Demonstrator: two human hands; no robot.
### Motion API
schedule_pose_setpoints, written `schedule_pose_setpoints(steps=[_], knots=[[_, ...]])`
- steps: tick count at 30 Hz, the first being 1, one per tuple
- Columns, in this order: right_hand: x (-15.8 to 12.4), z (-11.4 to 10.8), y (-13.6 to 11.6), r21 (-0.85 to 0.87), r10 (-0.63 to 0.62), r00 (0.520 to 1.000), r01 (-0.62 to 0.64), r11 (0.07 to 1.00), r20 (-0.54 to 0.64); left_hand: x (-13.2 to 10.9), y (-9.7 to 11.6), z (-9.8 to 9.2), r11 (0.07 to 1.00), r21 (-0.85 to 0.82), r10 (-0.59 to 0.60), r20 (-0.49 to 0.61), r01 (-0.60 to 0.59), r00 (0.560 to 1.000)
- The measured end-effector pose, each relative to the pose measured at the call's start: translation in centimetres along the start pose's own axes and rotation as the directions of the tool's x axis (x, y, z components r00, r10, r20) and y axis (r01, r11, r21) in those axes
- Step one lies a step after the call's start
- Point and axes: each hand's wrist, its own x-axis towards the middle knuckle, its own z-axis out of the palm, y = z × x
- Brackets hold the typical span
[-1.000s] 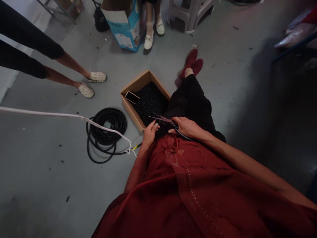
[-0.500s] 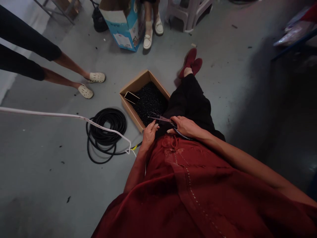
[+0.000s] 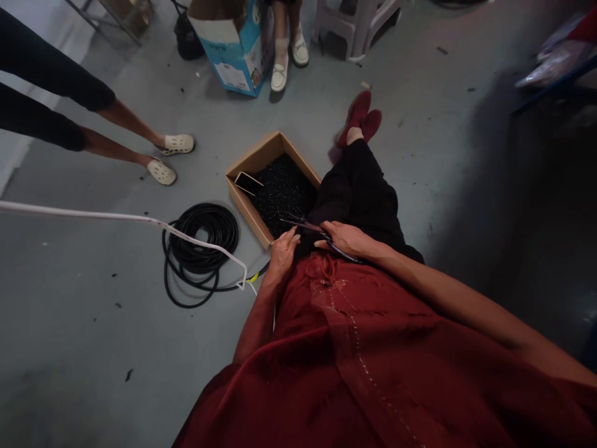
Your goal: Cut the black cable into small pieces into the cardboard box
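My right hand is wrapped round the handles of a pair of scissors, whose blades point left over the near edge of a cardboard box. Close to the blade tips is my left hand, its fingers pinched together. Whatever they hold is lost against the black trousers. From a coiled black hose on the floor, a length with a yellow mark runs to my left wrist and passes out of sight. The cardboard box contains many small black pieces and a dark rectangular object with a pale rim.
A white cord crosses from the left edge towards my left forearm. One person's legs stand at left; another person's white shoes are beside a blue-and-white carton. A plastic stool stands behind. Black scraps lie on the floor.
The scissor blades are closer together and slightly lower. My left hand has shifted a little to the right. At left, the standing person's farther foot has moved slightly.
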Motion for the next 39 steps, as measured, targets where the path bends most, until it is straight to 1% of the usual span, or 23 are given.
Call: schedule_pose_setpoints(steps=[4, 7, 11, 16, 23, 27, 29, 33, 36, 39], knots=[[0.2, 0.4, 0.2, -0.008, -0.01, 1.0, 0.01, 1.0, 0.001, 0.0, -0.3, 0.3, 0.997, -0.047, -0.056, 0.017, 0.057, 0.998], [0.4, 0.6, 0.3, -0.008, 0.007, 1.0, -0.006, 1.0, 0.014, 0.1, -0.6, 0.6, 0.993, -0.088, -0.073, 0.025, 0.075, 0.997], [0.5, 0.4, 0.0, -0.012, 0.047, 0.998, -0.046, 0.999, 0.047, 0.2, -1.0, 0.9, 0.987, -0.136, -0.088, 0.023, 0.09, 0.996], [0.9, 0.3, -0.2, -0.021, 0.1, 0.991, -0.098, 0.995, 0.086, 0.6, -1.8, 1.2, 0.982, -0.121, -0.14, 0.027, 0.142, 0.99], [2.3, 1.3, 0.3, -0.035, 0.161, 0.983, -0.159, 0.987, 0.089, 1.6, -2.9, 1.4, 0.972, -0.119, -0.195, 0.068, 0.202, 0.978], [2.7, 1.7, 0.7, -0.01, 0.21, 0.972, -0.21, 0.978, 0.109, 1.9, -3.3, 1.6, 0.95, -0.189, -0.239, 0.072, 0.249, 0.968], [2.7, 1.7, 1.0, 0.013, 0.236, 0.966, -0.239, 0.971, 0.102, 1.9, -3.4, 1.5, 0.937, -0.242, -0.24, 0.07, 0.25, 0.968], [2.3, 1.5, 1.5, 0.048, 0.272, 0.958, -0.277, 0.96, 0.088, 1.7, -3.2, 1.1, 0.922, -0.325, -0.194, 0.083, 0.21, 0.978], [1.6, 1.2, 1.9, 0.041, 0.262, 0.963, -0.265, 0.963, 0.067, 1.4, -2.8, 0.6, 0.909, -0.37, -0.168, 0.09, 0.19, 0.982], [0.8, 0.8, 2.2, 0.035, 0.244, 0.968, -0.246, 0.969, 0.054, 1.3, -2.3, 0.4, 0.905, -0.38, -0.171, 0.089, 0.192, 0.981]])
